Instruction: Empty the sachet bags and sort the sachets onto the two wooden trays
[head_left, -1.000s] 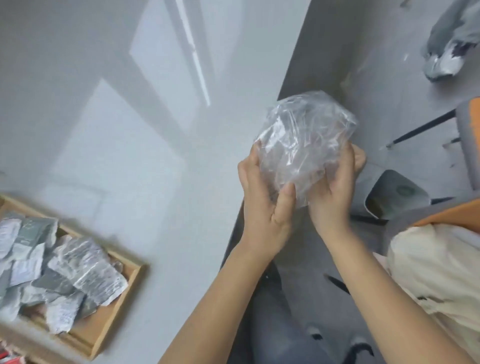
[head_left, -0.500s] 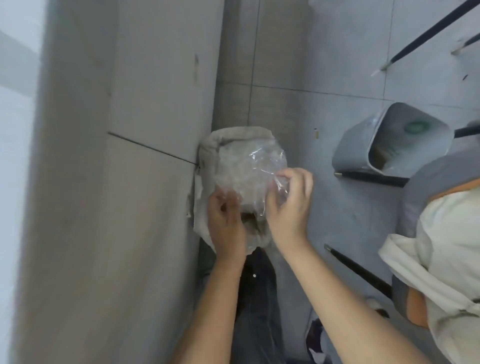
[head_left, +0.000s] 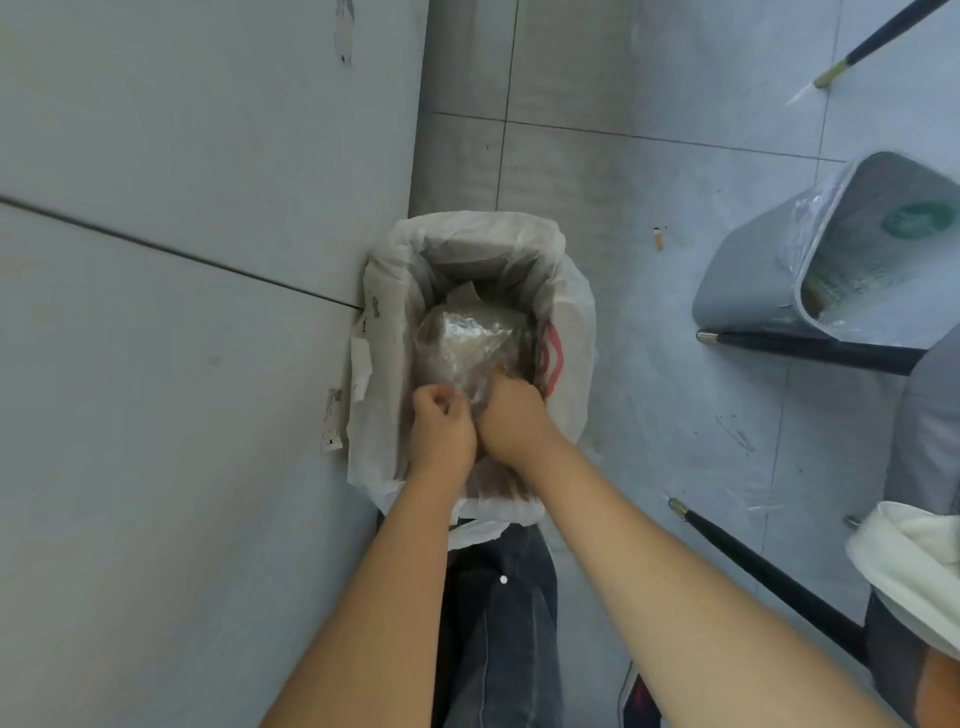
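— Moved since half a second ago: both hands lower, clear bag (head_left: 470, 345) now down inside the lined bin (head_left: 571, 312) rather than held over its mouth.

— Item one, clear bag?

— Crumpled transparent plastic, glossy, creased, whitish glare on the upper folds; brownish contents of the bin showing through. Sachets inside: cannot tell. Position: middle of the bin's opening, below the rim, nearer the right wall.

— Left hand (head_left: 441, 423)?

— Curled into a fist at the near edge of the bag; fingertips hidden, so grip on the plastic not confirmed.

— Right hand (head_left: 511, 410)?

— Knuckles up, fingers bent down, pinching the bag's near lower edge. Touching the left hand.

— Surroundings?

— White liner (head_left: 576, 291) folded over the bin's rim, red print at its right side. Bin against a grey wall panel (head_left: 182, 364). Second grey bin (head_left: 769, 280), tipped, well apart at right. Black chair legs (head_left: 769, 577). Grey tiled floor (head_left: 649, 405). Dark jeans (head_left: 498, 623) below.
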